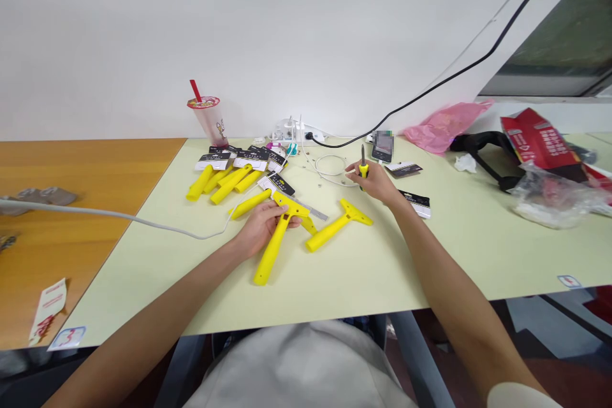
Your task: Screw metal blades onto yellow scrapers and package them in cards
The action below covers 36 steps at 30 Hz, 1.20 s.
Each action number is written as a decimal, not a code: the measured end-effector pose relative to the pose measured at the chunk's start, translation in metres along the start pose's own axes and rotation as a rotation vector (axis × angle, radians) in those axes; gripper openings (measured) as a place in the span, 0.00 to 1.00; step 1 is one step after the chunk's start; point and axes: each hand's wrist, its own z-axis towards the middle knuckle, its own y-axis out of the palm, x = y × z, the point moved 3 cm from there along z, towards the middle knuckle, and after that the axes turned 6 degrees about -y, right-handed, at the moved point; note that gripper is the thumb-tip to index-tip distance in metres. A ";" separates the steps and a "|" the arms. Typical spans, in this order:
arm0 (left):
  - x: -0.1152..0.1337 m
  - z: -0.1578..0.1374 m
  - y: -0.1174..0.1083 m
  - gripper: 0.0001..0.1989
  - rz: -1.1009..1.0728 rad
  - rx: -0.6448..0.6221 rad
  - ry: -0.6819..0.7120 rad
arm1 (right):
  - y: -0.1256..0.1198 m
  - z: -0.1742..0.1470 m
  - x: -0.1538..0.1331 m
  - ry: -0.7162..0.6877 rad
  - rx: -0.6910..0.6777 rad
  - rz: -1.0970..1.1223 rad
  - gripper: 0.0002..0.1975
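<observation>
In the head view my left hand (261, 228) is closed around the head of a yellow scraper (271, 255), whose handle slants down toward me. My right hand (378, 183) grips a screwdriver (363, 170) with a yellow and black handle, its shaft pointing up. Between my hands a second yellow scraper (329, 233) lies on the table. Just behind the held scraper, a thin grey metal strip (318, 213) rests beside more yellow plastic, partly hidden by my fingers. Left of these, several yellow scraper handles (232, 185) lie in a pile with black-and-white cards (252, 158).
A cup (210, 122) with a red straw stands at the back left. Along the wall are a power strip (289, 132), white cables and a phone (382, 146). Small metal bits are scattered nearby. Rightward lie a pink bag (447, 127), a black frame (492, 156) and a red package (545, 143).
</observation>
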 end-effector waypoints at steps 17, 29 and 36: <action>0.002 -0.004 0.006 0.08 0.043 0.011 -0.002 | 0.024 -0.006 -0.042 -0.143 0.055 0.303 0.20; -0.005 0.000 0.006 0.11 0.109 0.030 0.008 | 0.080 -0.039 -0.101 -0.397 -0.380 0.221 0.09; -0.007 -0.001 0.008 0.15 0.155 0.026 0.020 | 0.082 -0.043 -0.101 -0.398 -0.437 0.202 0.09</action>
